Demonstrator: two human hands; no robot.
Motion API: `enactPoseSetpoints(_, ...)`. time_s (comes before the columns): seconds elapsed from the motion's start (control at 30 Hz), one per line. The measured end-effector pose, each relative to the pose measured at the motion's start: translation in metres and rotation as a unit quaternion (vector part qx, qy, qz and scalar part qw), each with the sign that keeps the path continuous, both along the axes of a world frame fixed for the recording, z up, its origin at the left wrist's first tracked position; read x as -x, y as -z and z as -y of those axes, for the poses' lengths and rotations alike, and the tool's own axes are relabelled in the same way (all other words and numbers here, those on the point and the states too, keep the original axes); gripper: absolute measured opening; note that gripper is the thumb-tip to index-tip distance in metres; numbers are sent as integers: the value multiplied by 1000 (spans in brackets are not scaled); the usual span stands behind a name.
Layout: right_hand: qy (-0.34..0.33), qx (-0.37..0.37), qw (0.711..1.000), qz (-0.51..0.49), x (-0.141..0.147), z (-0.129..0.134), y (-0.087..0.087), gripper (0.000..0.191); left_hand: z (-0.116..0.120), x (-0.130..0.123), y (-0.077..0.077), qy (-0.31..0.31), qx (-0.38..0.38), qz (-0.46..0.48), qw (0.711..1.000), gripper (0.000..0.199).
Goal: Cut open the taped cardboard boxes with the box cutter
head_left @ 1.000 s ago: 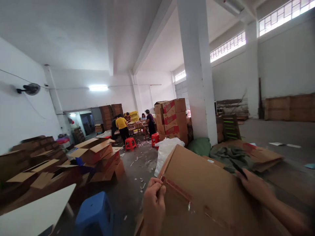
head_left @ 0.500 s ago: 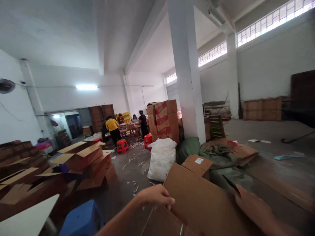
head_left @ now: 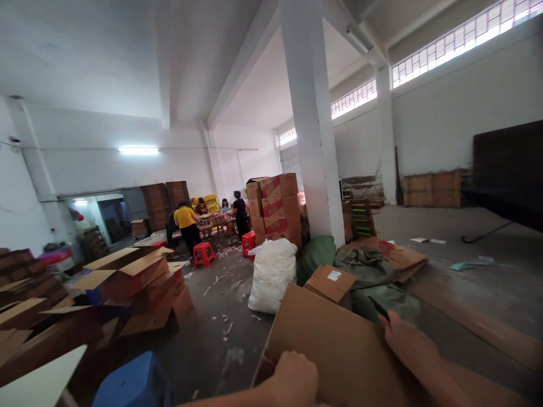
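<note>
A large brown cardboard box fills the lower middle, tilted, with one broad panel facing me. My left hand is closed at its lower left side, knuckles up. Its fingertips are hidden, but it appears to grip a cardboard edge there. My right hand has its fingers closed on the box's right edge. A dark narrow strip shows by those fingertips; I cannot tell whether it is a gap or an object.
Behind the box stand a white plastic sack, green sacks and a smaller carton. Open cartons, a blue stool and a white tabletop are leftward. Several people work at a far table, near red stools.
My left hand has moved down and right from the box's upper left corner. My right hand stays at the right edge. The view has swung slightly right.
</note>
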State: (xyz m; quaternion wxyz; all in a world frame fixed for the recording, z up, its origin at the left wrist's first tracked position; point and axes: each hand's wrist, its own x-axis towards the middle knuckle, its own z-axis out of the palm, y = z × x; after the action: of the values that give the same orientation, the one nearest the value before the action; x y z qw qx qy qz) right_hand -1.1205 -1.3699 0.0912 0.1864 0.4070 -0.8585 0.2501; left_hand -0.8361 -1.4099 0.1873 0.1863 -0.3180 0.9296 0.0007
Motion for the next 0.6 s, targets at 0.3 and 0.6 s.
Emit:
enactPoseSetpoints(0.3,-20,-107,983,149,5,3,-1,37,-6,-13,15,72,15,-92,993,29)
enactPoseSetpoints(0.6,-39,-102,984,144,4,16,3,41,-9,-7,24,145,70,-102,982,28)
